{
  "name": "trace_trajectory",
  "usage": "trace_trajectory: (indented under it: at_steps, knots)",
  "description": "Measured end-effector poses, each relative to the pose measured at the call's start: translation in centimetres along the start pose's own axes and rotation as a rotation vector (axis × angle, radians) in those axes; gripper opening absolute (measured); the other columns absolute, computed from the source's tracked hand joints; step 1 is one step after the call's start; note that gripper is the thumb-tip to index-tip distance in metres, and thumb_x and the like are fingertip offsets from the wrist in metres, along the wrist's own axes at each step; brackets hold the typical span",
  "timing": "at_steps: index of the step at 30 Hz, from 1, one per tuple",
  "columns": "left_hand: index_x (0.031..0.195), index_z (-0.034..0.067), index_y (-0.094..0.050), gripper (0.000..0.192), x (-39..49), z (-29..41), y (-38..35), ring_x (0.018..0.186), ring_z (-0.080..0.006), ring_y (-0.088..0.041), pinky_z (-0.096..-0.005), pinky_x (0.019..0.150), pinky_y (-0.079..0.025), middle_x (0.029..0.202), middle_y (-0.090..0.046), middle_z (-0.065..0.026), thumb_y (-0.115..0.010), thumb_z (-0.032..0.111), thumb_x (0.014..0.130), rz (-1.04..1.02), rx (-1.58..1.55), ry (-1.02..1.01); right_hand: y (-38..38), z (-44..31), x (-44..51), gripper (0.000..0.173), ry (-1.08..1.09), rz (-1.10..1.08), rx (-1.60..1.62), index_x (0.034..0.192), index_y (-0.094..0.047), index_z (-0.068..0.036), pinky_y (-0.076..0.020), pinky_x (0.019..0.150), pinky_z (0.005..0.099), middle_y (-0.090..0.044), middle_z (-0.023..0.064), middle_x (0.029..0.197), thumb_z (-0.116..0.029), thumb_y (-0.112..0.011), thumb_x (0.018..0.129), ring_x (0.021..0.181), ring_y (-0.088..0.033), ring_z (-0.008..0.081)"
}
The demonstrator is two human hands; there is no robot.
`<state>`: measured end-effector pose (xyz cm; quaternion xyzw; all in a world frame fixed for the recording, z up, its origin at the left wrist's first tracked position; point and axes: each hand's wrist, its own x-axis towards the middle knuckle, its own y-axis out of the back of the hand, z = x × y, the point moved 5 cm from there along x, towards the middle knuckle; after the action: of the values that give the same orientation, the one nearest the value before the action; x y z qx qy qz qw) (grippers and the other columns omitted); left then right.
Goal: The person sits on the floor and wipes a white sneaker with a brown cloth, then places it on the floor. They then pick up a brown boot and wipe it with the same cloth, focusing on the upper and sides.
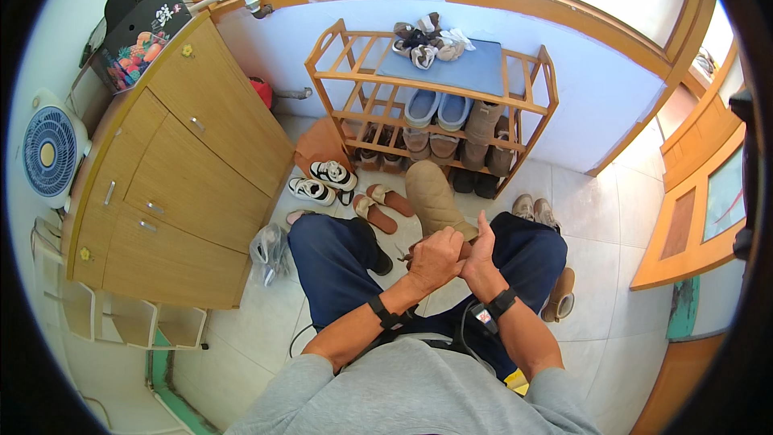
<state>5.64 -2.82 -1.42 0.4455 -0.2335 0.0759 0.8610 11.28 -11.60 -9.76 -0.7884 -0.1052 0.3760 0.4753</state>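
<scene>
Both my hands meet between my knees, around a small brown item [465,249] that they mostly cover; I cannot tell what it is. My left hand [436,258] is closed on it, with a thin pale end sticking out beyond the fingers. My right hand [480,251] presses against its other side with the thumb raised. Just beyond the hands is a tan quilted boot [436,198], its far end towards the shoe rack. Brown slide sandals [377,217] and black-and-white sneakers [311,191] lie on the floor to the left.
A wooden shoe rack [438,89] holding several pairs stands ahead against the wall. A wooden cabinet [199,181] with a fan [49,154] beside it is at left. A plastic bag [269,254] lies near my left knee. Beige shoes [534,210] and a tan boot [561,296] are at right, near a wooden door [694,205].
</scene>
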Motion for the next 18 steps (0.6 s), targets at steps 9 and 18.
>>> trace_trajectory:
  at_steps: [9,18]
  knots:
    - [0.097,0.007,-0.062,0.033,0.6,-0.1,1.5,0.086,-0.0385,-0.069,-0.0491,0.069,-0.056,0.091,-0.064,-0.013,-0.086,0.02,0.077,0.046,-0.032,0.073,-0.8,-1.7,2.3,0.057,-0.004,-0.156,-0.233,0.143,-0.059,0.004,-0.0483,0.115,0.0475,-0.068,0.0201,0.142,-0.042,-0.049,0.111,0.127,-0.066,0.0355]
    - [0.12,0.0,-0.065,0.045,-0.7,-6.7,0.3,0.088,-0.0243,-0.076,-0.0353,0.07,-0.058,0.105,-0.077,-0.0159,-0.084,0.031,0.094,-0.129,-0.707,0.697,-2.7,-7.0,6.8,0.053,-0.052,-0.235,-0.17,0.145,-0.059,0.004,-0.0475,0.117,0.0496,-0.065,0.0214,0.146,-0.03,-0.052,0.105,0.134,-0.063,0.0367]
